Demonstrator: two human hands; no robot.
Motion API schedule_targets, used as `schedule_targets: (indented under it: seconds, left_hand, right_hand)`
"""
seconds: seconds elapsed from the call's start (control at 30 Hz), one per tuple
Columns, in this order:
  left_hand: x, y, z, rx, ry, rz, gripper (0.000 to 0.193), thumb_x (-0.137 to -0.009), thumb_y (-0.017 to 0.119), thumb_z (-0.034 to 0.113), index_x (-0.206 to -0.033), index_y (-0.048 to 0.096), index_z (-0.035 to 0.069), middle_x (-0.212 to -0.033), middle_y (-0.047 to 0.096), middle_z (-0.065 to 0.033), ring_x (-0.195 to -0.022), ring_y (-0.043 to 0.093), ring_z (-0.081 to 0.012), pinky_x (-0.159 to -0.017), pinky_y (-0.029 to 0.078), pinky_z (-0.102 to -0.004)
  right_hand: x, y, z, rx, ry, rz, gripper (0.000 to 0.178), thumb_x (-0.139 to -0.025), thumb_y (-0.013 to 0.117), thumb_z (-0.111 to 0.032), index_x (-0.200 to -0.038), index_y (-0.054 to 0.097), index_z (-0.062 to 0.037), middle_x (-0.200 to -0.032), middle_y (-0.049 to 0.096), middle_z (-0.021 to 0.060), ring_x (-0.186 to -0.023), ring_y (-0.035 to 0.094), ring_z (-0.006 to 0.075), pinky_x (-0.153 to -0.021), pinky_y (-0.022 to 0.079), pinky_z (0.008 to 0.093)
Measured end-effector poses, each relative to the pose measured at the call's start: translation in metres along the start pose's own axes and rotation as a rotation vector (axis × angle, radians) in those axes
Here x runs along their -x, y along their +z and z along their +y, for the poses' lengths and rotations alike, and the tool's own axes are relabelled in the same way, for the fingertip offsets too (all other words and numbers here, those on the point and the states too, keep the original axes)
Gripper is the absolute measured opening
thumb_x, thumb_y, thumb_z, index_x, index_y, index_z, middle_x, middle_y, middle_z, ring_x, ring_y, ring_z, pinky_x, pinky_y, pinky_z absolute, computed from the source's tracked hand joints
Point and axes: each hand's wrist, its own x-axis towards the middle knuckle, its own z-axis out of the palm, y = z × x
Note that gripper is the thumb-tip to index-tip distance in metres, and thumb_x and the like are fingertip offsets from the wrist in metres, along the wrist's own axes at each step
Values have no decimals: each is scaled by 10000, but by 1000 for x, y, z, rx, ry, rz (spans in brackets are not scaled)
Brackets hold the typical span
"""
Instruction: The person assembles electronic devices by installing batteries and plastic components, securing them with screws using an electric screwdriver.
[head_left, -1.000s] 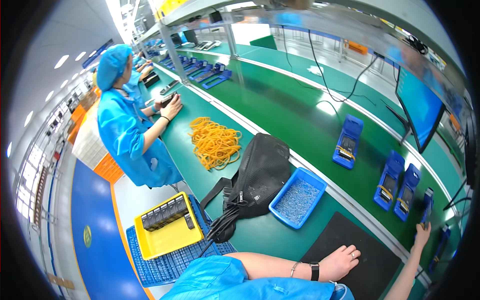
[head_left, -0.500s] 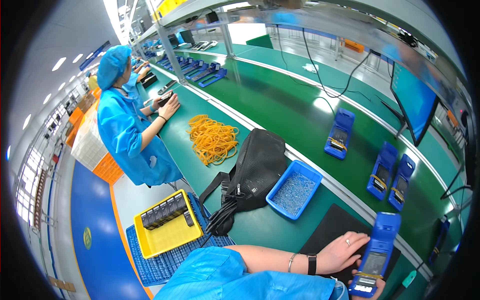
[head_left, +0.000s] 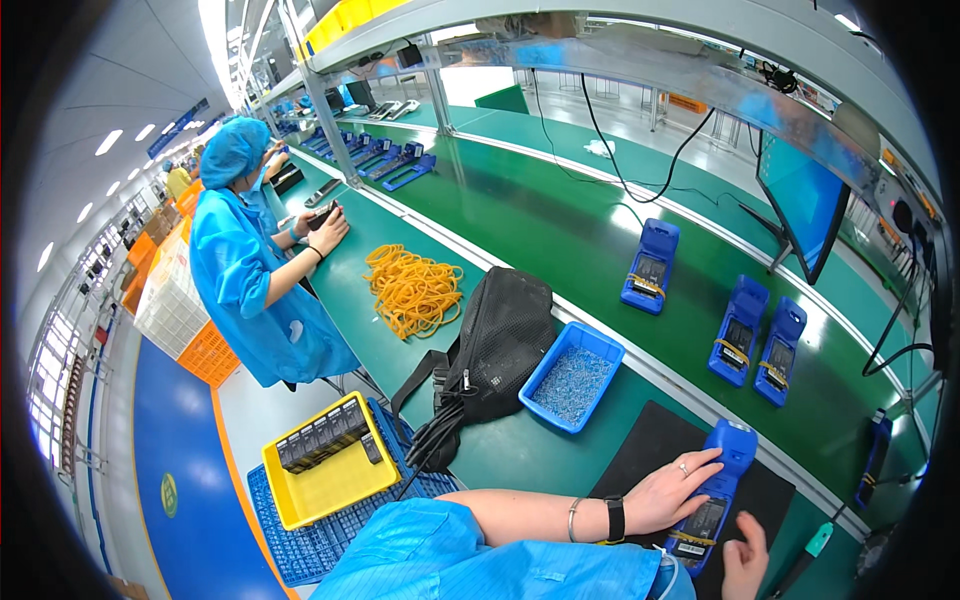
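Note:
A blue handheld device (head_left: 706,512), with a dark recess and a yellow rubber band around its lower end, lies on the black mat (head_left: 640,447) at the lower right. My left hand (head_left: 668,497), wearing a ring, grips its left side, fingers over the upper part and thumb near the recess. Close by the device's right edge is my right hand (head_left: 745,562), off it, fingers apart and partly bent, with nothing visible in them. The lower part of that hand is cut off by the picture's edge.
Beside the mat stand a blue tray (head_left: 528,392) of small clear pieces and a black bag (head_left: 505,325). Rubber bands (head_left: 410,290) lie beyond. A yellow tray (head_left: 330,495) holds black blocks at left. More blue devices (head_left: 650,265) sit on the green belt. A co-worker (head_left: 235,260) stands further left.
The blue device has moved left and down onto the mat. My right hand has let go of its lower end and is now apart from it. The left hand stays on it.

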Motion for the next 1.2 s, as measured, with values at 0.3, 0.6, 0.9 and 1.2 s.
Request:
schedule_targets:
  seconds: [0.3,0.6,0.9,1.2]
  left_hand:
    - [0,1,0,-10,-42,-43,483,-824,608,104,-1271,433,45,-1388,349,-149,-1207,413,-342,-975,413,-418]
    - [-5,-58,40,445,-162,239,602,-864,541,38,-1405,280,79,-1361,398,-143,-1107,512,-228,-887,454,-315]
    - [-14,-182,69,393,-32,883,352,-842,482,-10,-1193,497,-11,-1086,580,-128,-868,565,-162,-758,465,-286]
    - [-19,-40,61,-48,511,-3,346,-761,582,44,-1102,563,-13,-1097,576,-161,-922,590,-255,-774,479,-350]
  right_hand:
    - [-12,-68,49,867,-570,937,650,-818,699,-315,-1273,433,65,-1319,394,286,-1160,461,399,-982,380,484]
    - [-6,-101,62,683,27,901,737,-763,742,-293,-1322,397,40,-1261,490,260,-1141,498,372,-986,385,413]
    - [-15,-144,97,722,155,731,656,-753,744,-304,-1260,491,25,-1262,505,239,-1146,492,370,-980,386,403]
    - [-11,-139,84,853,278,632,710,-739,732,-366,-1296,465,-16,-1203,537,268,-1079,531,412,-935,423,446]
